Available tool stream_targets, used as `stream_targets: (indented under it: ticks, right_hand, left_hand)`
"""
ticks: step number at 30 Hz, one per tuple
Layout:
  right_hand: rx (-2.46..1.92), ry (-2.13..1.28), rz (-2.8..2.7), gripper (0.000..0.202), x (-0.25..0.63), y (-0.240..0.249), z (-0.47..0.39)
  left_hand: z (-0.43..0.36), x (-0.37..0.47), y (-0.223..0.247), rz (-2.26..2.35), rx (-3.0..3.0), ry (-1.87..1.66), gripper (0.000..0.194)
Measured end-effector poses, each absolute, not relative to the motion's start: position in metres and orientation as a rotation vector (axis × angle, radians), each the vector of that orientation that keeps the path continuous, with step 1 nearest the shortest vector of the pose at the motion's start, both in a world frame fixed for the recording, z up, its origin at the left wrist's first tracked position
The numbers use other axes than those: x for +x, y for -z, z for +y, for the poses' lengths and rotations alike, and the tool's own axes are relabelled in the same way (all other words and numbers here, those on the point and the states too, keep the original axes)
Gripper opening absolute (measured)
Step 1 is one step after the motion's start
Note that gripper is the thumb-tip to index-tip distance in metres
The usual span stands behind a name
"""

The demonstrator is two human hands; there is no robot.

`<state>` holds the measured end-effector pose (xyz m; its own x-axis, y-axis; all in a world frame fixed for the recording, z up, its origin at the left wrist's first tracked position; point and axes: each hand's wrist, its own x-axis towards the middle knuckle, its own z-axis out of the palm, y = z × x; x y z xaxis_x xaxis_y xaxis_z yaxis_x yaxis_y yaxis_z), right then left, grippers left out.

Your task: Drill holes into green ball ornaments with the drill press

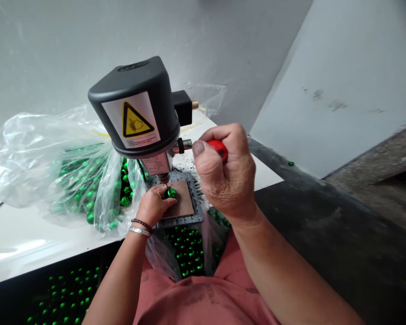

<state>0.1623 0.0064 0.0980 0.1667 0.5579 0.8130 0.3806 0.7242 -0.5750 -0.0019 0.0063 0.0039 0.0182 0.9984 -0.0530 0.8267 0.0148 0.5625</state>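
Observation:
My left hand (155, 204) is closed on a small shiny green ball (171, 193), with thumb and fingers around it. The ball is over a brown board (185, 203) on the base of a bench drill press (131, 108), right under its chuck (163, 178). My right hand (226, 171) is wrapped round the red knob (219, 149) of the machine's feed lever. Most of the knob is hidden by my fingers and thumb. Whether the drill bit touches the ball is too small to tell.
A clear plastic bag (47, 153) of green balls lies left of the machine on the white table (23, 234). More green balls (186, 253) are in plastic below the table's front edge, and others (64, 293) at lower left. Dark shavings surround the base. One ball (291, 164) lies on the floor.

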Motion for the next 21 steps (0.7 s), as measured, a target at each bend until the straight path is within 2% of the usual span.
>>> stream_targets:
  ticks: [5,12,21]
  right_hand:
    - [-0.850,-0.144,-1.467,0.012,0.164,-0.098,0.003]
    - [-0.911,0.032,-1.522,0.010,0.166,-0.086,-0.001]
    - [-0.906,0.124,-1.518,0.004,0.163,-0.065,-0.004]
  left_hand:
    - [0.007,-0.002,0.001,1.883,1.866,-0.551,0.039]
    - [0.004,-0.001,0.001,1.925,1.852,-0.535,0.024]
    - [0.002,0.001,0.001,1.954,1.856,-0.513,0.023]
